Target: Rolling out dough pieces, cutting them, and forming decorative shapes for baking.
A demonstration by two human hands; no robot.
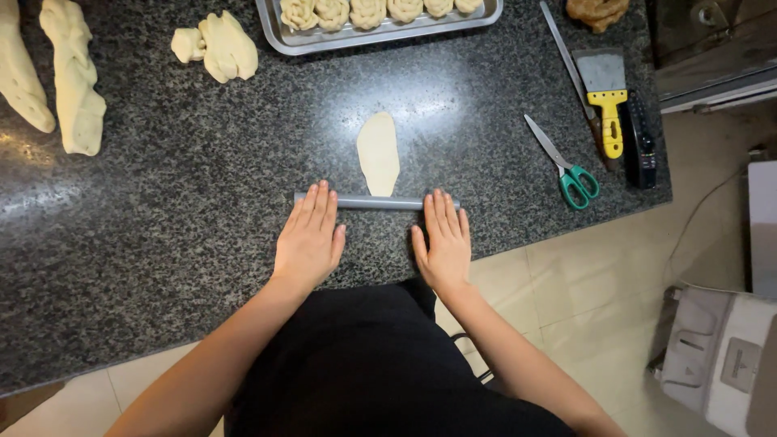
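No pkgs, signs or screens in view. Only label-like thing: small grey square patch (740, 364) on pale grey fabric bag (712, 356), floor, btm right.

A dark speckled granite surface (162, 243) filled most of the view, a soft glare of overhead light near its middle. Below and to the right lay a pale beige tiled floor (599, 291), near a grey-white appliance (720, 356).

Rolling pin (376, 201) lies crosswise on desk (162, 235), near front edge; left hand (309, 236) and right hand (443, 240) flat on its ends. Dough strip (379, 152) just behind pin. Tray (380, 32) farther back, scissors (562, 164) and scraper (605, 95) right, dough lumps (217, 45) back left.
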